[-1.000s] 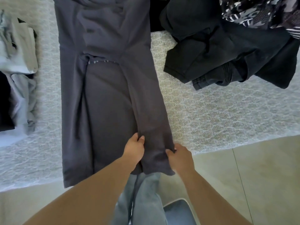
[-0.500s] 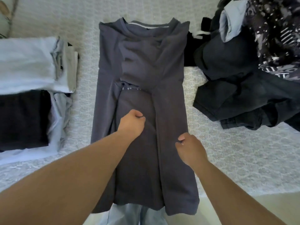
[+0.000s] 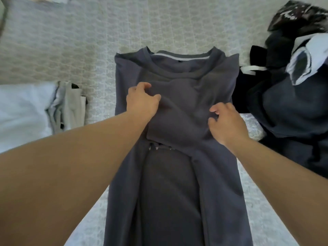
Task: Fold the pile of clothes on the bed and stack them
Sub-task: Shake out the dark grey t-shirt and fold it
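Note:
A dark grey T-shirt (image 3: 174, 183) lies lengthwise down the middle of the bed, collar at the far end, both sides folded inward into a long strip. My left hand (image 3: 142, 102) pinches the folded sleeve fabric on the chest. My right hand (image 3: 226, 121) grips the fabric at the right side of the same fold, fingers curled into it. Both hands sit on the upper half of the shirt. The shirt's hem runs out of view at the bottom.
A stack of folded light clothes (image 3: 26, 110) sits at the left. A heap of dark unfolded clothes (image 3: 291, 110) with a patterned item and a pale blue piece lies at the right. The patterned white bedspread (image 3: 71, 41) stretches beyond the shirt.
Both hands moved from the hem near the bed's edge up along the shirt to the chest, where they now take hold of the folded sleeve fabric. The view shifted up the bed.

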